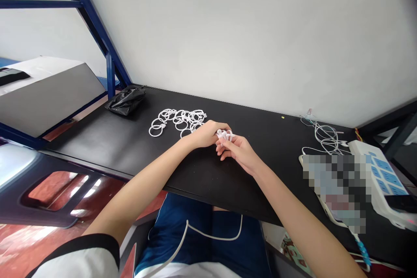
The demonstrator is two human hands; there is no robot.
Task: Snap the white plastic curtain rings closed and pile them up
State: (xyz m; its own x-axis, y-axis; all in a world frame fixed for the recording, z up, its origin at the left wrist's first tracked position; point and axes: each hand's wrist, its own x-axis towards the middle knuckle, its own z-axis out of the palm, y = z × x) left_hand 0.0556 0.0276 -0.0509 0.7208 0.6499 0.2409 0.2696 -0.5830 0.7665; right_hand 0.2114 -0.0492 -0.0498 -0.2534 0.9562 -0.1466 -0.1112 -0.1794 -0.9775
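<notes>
White loops (224,134) sit pinched in the nearly closed fingers (230,146) of the left hand (206,134) and right hand (246,153), over the black counter (195,178), where a loosened pinch could scatter them.

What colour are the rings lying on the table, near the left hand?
White; the rings show best in the head view.

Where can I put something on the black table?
Bare patches: between the crumpled black plastic bag and left forearm; between the right hand and tangled white cable. Crowded: where the round white rings lie and by the white-blue power strip.
</notes>
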